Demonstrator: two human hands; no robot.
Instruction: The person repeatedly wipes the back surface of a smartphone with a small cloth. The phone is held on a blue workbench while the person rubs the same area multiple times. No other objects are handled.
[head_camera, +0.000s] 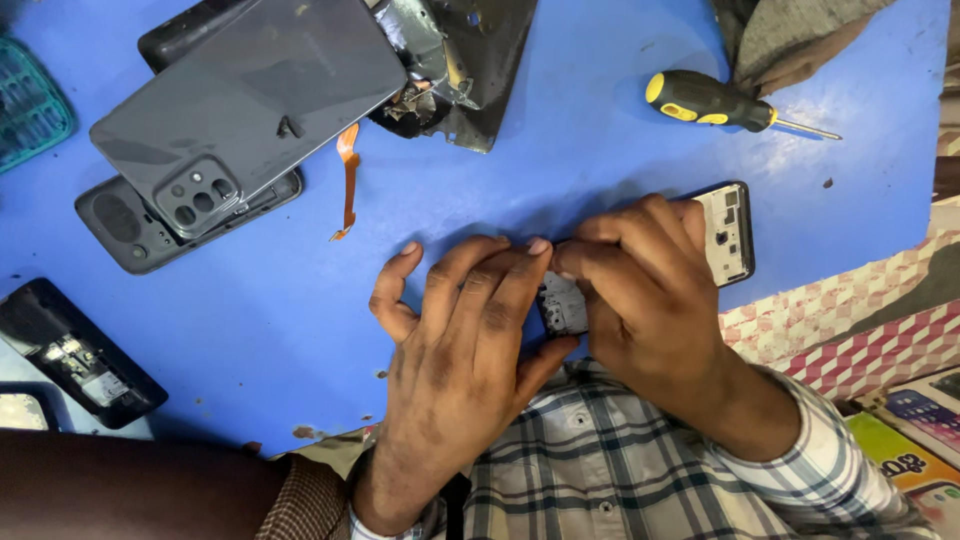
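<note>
Surface: blue desk (600, 130), scuffed in places, strewn with phone parts; a pink-and-white checked cloth (850, 320) covers its right edge.

Phone in hand: an opened phone (728, 232) lies flat on the desk near the person's chest, its inside facing up; only the right end with pale parts and small holes shows, the rest is under the hands.

Left hand: left hand (465, 330) lies spread over the phone's left part, fingers extended and pressing down, seemingly to pin it flat; its grip is not closed round anything, the thumb reaching under towards a small pale part (563, 305) between the 2 hands.

Right hand: right hand (650, 290) is curled over the phone's middle, fingertips pinched together against the left fingertips; the grip looks closed on something small at the phone, but what it pinches is hidden.

Screwdriver: a yellow-and-black screwdriver (712, 103) lies well apart above the hands, tip pointing right, within reach.

Back cover: a grey back cover (250, 95) with a camera cluster rests tilted on top of a dark phone frame (130, 225), stacked out of the way at upper left.

Ribbon: an orange ribbon cable (348, 180) hangs down from beside that stack onto the desk.

Torn part: a dark, foil-lined panel (465, 70) lies at the top, just beside the cover.

Other bits: a black phone body (75, 350) at the left edge; a teal case (30, 105) at far left.

Clothing: checked shirt (600, 460) at the bottom.
</note>
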